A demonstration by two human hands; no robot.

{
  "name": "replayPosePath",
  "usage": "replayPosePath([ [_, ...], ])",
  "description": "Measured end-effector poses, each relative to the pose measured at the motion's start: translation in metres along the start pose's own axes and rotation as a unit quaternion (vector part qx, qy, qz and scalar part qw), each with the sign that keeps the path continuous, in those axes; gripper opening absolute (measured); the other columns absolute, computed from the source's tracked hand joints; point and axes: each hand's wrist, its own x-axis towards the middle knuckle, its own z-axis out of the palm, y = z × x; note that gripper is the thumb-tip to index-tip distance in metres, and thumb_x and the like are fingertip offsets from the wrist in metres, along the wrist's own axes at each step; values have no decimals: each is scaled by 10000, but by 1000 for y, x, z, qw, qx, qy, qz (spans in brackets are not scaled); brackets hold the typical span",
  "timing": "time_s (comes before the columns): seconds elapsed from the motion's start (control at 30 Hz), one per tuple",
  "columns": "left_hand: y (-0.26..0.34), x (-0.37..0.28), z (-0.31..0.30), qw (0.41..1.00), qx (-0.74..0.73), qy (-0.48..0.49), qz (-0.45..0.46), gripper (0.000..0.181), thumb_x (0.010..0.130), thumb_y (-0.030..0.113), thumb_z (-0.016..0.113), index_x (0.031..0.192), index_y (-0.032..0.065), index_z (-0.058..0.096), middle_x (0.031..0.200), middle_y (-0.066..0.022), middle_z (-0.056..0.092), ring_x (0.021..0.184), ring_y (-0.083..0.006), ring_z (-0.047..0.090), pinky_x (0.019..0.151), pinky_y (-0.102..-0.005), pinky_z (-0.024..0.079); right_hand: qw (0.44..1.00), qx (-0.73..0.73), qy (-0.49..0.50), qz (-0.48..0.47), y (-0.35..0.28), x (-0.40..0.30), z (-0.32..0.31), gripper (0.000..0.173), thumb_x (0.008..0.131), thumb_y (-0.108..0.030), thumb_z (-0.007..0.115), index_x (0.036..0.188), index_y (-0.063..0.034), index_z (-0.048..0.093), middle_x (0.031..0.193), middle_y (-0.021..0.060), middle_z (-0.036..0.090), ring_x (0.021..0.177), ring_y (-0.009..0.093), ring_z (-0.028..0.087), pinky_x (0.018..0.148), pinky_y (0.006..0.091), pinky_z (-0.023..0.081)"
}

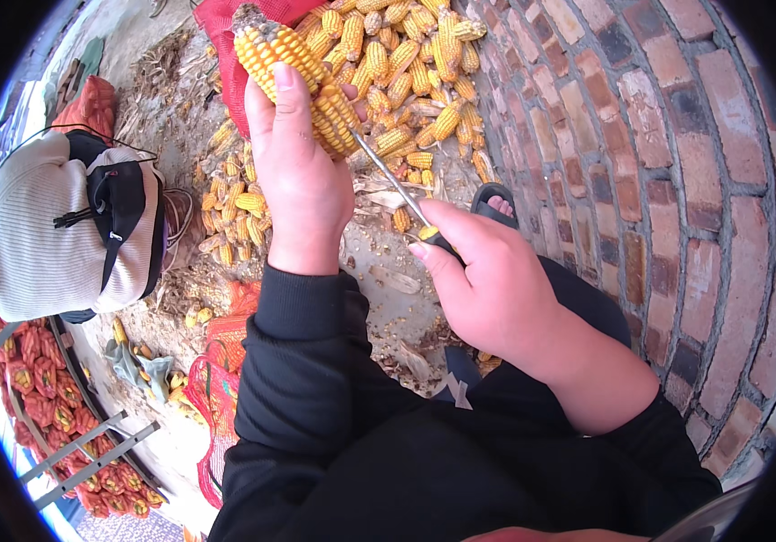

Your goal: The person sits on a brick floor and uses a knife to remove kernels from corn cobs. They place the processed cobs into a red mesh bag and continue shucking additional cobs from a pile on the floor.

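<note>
My left hand [299, 149] is closed around an ear of dried yellow corn [333, 115], its thumb lying along the kernels. A second ear [272, 51] with a rough greyish end seems to be in the same grasp; where one stops and the other begins is partly hidden. My right hand [489, 284] grips the black and yellow handle of a screwdriver [391, 175]. Its metal shaft points up and left, and the tip meets the lower right side of the corn. Beyond my hands lies a large heap of corn ears [422, 74].
A brick wall [659, 156] rises at the right. A person in a light ribbed top [55, 223] is bent over at the left. Red mesh bags [228, 332], a smaller corn pile [235, 210], loose husks and kernels lie on the ground. Filled bags [55, 400] are stacked lower left.
</note>
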Motion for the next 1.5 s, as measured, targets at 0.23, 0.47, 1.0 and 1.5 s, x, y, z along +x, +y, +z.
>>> replayPosePath([
  [0.23, 6, 1, -4, 999, -2, -25, -42, 403, 1183, 457, 435, 1279, 87, 563, 1107, -85, 633, 867, -213, 621, 721, -393, 516, 998, 4, -65, 26, -14, 5, -16, 383, 991, -109, 702, 1329, 66, 656, 972, 249, 737, 899, 433, 728, 780, 500, 574],
  [0.47, 2, -1, 0, 979, 177, -46, 91, 369, 1189, 396, 448, 1246, 47, 554, 1005, -115, 667, 724, -176, 654, 582, -308, 533, 998, 0, -65, 25, -13, 0, -18, 362, 987, -73, 744, 1310, 69, 667, 925, 260, 717, 808, 437, 710, 700, 462, 551],
  [1.0, -28, 14, -10, 847, 301, 19, 437, 324, 1162, 378, 534, 1187, 56, 501, 935, -110, 648, 635, -189, 657, 562, -306, 547, 990, 70, -102, 68, -15, 3, -17, 339, 1001, -86, 708, 1299, 67, 659, 822, 280, 655, 775, 440, 676, 693, 487, 515],
  [1.5, -7, 8, -15, 990, 84, -111, 5, 459, 1171, 455, 428, 1245, 21, 559, 966, -148, 672, 624, -237, 650, 554, -355, 533, 994, 26, -104, 4, 0, 6, -32, 338, 968, -93, 715, 1271, 56, 693, 813, 263, 684, 767, 443, 681, 703, 491, 525],
])
